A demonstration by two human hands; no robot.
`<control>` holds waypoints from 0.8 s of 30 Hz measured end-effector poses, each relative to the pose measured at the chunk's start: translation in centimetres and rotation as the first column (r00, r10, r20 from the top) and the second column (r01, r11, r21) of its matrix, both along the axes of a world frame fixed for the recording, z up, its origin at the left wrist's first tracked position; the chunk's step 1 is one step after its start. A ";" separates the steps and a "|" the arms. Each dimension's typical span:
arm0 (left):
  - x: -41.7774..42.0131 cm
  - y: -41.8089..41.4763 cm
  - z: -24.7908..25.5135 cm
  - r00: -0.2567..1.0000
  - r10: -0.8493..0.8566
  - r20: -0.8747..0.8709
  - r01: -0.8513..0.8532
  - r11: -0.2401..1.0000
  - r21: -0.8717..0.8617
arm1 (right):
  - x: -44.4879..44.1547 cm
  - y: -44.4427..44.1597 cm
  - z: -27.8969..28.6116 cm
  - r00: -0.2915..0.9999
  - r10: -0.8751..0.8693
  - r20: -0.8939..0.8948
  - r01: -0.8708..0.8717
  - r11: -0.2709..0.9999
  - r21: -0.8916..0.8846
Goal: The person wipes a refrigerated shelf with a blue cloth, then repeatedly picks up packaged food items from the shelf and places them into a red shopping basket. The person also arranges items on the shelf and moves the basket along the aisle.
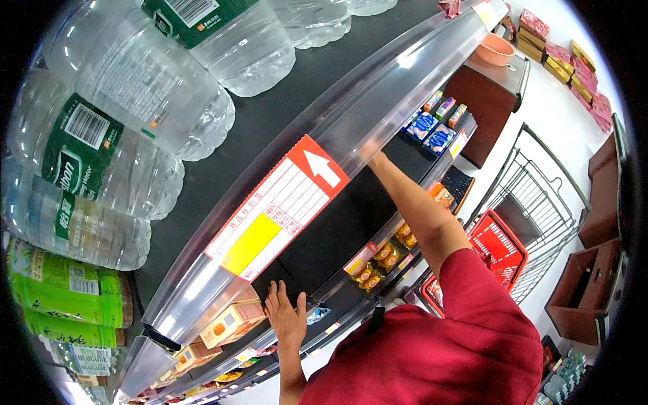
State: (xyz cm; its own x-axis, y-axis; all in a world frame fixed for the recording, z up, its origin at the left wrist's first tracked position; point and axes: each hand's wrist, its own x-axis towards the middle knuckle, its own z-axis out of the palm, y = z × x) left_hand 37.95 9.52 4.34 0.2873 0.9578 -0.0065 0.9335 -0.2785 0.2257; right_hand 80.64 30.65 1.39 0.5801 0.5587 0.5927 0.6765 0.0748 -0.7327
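My left hand (286, 312) lies flat with fingers apart on a lower black shelf (324, 243), holding nothing. Its fingertips are beside a cream-and-orange carton (235, 321). My right arm stretches across the same shelf. My right hand (368, 150) is behind the clear plastic shelf-edge strip, where its fingers are mostly hidden. On that strip is a red, white and yellow price tag (277, 207) with an arrow. Large clear water bottles (197, 96) with green labels stand on the upper shelf (263, 116), above my hands.
Blue boxes (430, 131) sit at the shelf's right end. Yellow snack packs (387, 255) lie lower down. Behind my right arm are a red basket (498, 248) and a wire shopping cart (541, 202). A pink basin (495, 49) stands on a brown cabinet (481, 96).
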 end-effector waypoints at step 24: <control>0.1 0.4 0.9 0.997 -0.047 0.058 0.050 0.998 -0.050 | -7.8 0.8 -2.2 0.941 0.311 0.131 -0.314 0.949 0.001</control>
